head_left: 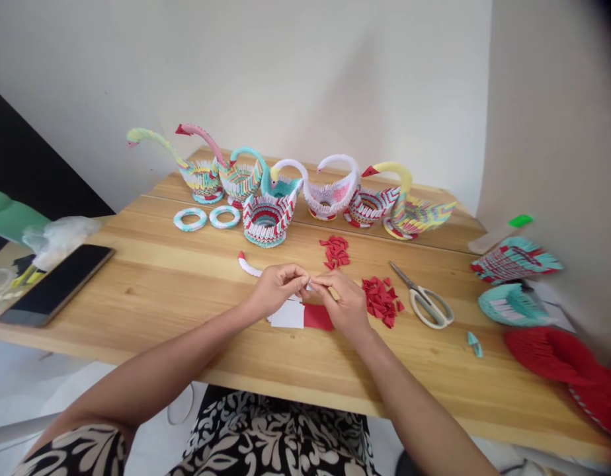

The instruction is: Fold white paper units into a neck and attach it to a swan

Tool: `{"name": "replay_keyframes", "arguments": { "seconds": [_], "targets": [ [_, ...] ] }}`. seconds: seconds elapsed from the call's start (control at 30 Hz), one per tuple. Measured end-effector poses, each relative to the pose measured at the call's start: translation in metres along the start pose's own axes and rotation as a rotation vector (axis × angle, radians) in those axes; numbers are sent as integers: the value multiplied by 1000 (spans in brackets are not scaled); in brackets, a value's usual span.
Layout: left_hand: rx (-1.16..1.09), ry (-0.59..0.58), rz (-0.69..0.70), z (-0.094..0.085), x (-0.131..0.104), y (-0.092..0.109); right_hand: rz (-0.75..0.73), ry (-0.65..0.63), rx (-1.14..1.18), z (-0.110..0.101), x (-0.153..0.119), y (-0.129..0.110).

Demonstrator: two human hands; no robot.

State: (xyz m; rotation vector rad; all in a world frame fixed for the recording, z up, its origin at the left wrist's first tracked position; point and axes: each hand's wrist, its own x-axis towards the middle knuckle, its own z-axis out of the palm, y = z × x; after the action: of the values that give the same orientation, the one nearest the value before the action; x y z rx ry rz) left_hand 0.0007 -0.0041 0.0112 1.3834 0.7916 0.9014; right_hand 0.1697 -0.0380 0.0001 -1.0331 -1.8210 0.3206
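Note:
Both hands meet over the middle of the wooden table (186, 324). My left hand (284, 285) and my right hand (342, 299) pinch a small white paper piece (309, 285) between their fingertips; most of it is hidden. Below them lie white paper sheets (287, 314) and red paper (317, 317). A curved white piece with a red tip (248, 265) rests just left of my left hand. Two piles of folded red paper pieces, one behind (336, 251) and one to the right (381, 299), lie near my right hand.
Several folded-paper swans (330, 192) and a red-and-white paper basket (266, 221) line the back. Two paper rings (190, 219) sit left of them. Scissors (427, 301) lie at right, a phone (57, 284) at left. More paper parts (514, 304) and red paperwork (558, 360) fill the right edge.

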Motion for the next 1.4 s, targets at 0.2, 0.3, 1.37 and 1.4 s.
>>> {"name": "replay_keyframes", "arguments": {
  "seconds": [0.2, 0.3, 1.37, 1.4],
  "targets": [
    [41, -51, -47, 1, 0, 0, 224, 140, 60, -1, 0, -1],
    [132, -31, -27, 2, -1, -2, 271, 141, 112, -1, -1, 0],
    [361, -28, 104, 3, -3, 4, 328, -5, 127, -3, 0, -4],
    [241, -56, 32, 2, -2, 5, 336, 5, 132, -2, 0, -4]
  ]
}}
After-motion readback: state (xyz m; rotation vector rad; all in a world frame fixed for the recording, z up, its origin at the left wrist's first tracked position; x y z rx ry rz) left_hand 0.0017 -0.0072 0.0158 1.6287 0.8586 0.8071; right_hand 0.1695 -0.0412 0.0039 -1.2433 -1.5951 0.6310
